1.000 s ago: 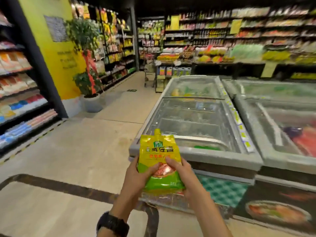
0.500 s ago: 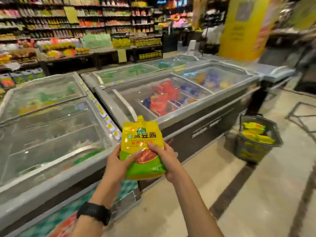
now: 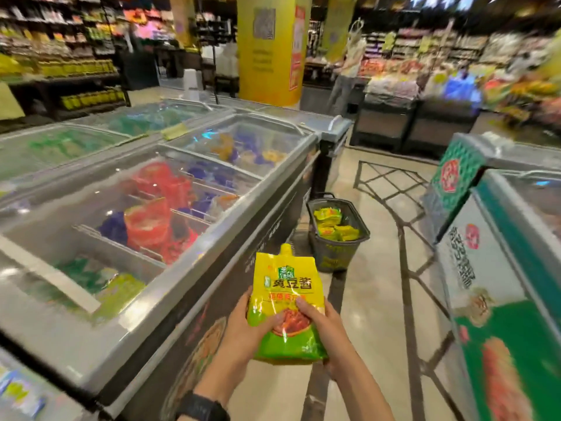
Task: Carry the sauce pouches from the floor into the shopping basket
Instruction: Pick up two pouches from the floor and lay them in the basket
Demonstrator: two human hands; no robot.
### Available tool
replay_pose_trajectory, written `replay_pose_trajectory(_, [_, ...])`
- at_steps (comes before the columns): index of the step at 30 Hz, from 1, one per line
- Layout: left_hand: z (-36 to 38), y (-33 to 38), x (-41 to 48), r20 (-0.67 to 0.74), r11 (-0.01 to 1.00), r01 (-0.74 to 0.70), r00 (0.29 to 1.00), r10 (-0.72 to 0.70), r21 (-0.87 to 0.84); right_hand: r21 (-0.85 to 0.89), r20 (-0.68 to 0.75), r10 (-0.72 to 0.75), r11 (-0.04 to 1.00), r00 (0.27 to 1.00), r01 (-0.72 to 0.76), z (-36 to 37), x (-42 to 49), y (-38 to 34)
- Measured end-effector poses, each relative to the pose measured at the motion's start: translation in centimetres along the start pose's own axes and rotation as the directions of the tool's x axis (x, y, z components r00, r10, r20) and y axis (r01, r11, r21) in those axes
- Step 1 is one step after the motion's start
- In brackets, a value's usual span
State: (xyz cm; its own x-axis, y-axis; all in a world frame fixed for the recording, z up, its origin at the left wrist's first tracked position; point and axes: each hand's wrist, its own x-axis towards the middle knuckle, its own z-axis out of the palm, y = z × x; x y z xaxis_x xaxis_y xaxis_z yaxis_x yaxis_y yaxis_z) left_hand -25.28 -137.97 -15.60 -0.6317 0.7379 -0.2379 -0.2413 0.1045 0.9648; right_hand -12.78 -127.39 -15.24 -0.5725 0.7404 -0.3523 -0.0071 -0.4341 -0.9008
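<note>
The sauce pouch [image 3: 285,284] is pinched at its lower half from both sides. The fingers [image 3: 270,319] of the left hand [image 3: 239,329] are curled round its left edge, with the thumb laid across the printed front and the other fingers hidden behind it. Its right edge is gripped in the same way by the right hand [image 3: 332,332], whose thumb is pressed on the front just above the left one. The pouch is held upright in the air, spout uppermost, label towards the camera. A dark wristwatch [image 3: 202,408] is worn on the left wrist.

The pouch is carried beside the front edge of a glass-topped chest freezer [image 3: 182,287] and above the floor [image 3: 375,299]. The shopping basket [image 3: 334,255] is seen standing on the floor close against the freezer's front wall, near its far corner, and several yellow pouches [image 3: 331,223] are already lying in it. A second freezer [image 3: 498,268] is seen at the right edge, and a yellow pillar [image 3: 270,47] at the far end of the aisle.

Compared with half a second ago, the grip is unchanged, and the pouch is kept at the same height before the body. The view has been turned to the right: the basket, then far off at the right edge of the picture, is now found near the middle, just beyond the spout, and appears closer. The second freezer has newly come into view.
</note>
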Motion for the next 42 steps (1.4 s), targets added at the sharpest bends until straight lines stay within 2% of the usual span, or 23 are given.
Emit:
replay_pose_trajectory(6, [3.2,0.5,9.3,0.193,0.995,0.062,0.978,-0.076,0.078,-0.014,-0.233,-0.048,0.999,0.971,0.046,-2.2,6.0,-1.6])
replay_pose_trajectory(12, [9.0,0.5,20.6,0.204,0.992,0.055,0.976,-0.078,0.115,-0.008,-0.368,-0.061,0.998,0.928,0.062,-6.1,15.1,-3.6])
replay_pose_trajectory(20, [16.3,2.0,35.5,0.092,0.975,0.108,0.988,-0.128,0.192,0.063,-0.280,-0.023,0.997,0.960,0.043,-11.1,31.3,-8.9])
replay_pose_trajectory(26, [20.8,2.5,44.5,0.023,0.975,0.157,0.987,-0.162,0.155,0.109,-0.227,0.060,0.993,0.972,-0.036,-13.8,41.4,-12.6])
replay_pose_trajectory(34, [26.7,1.5,60.7,-0.001,0.985,0.149,0.989,-0.150,0.088,-0.011,-0.302,0.075,0.997,0.951,-0.082,-17.6,57.4,-16.8])
replay_pose_trajectory(42, [32.8,-0.5,74.7,0.025,0.966,0.239,0.970,-0.243,0.100,-0.079,-0.357,0.149,0.979,0.922,-0.189,-22.2,71.4,-20.1])
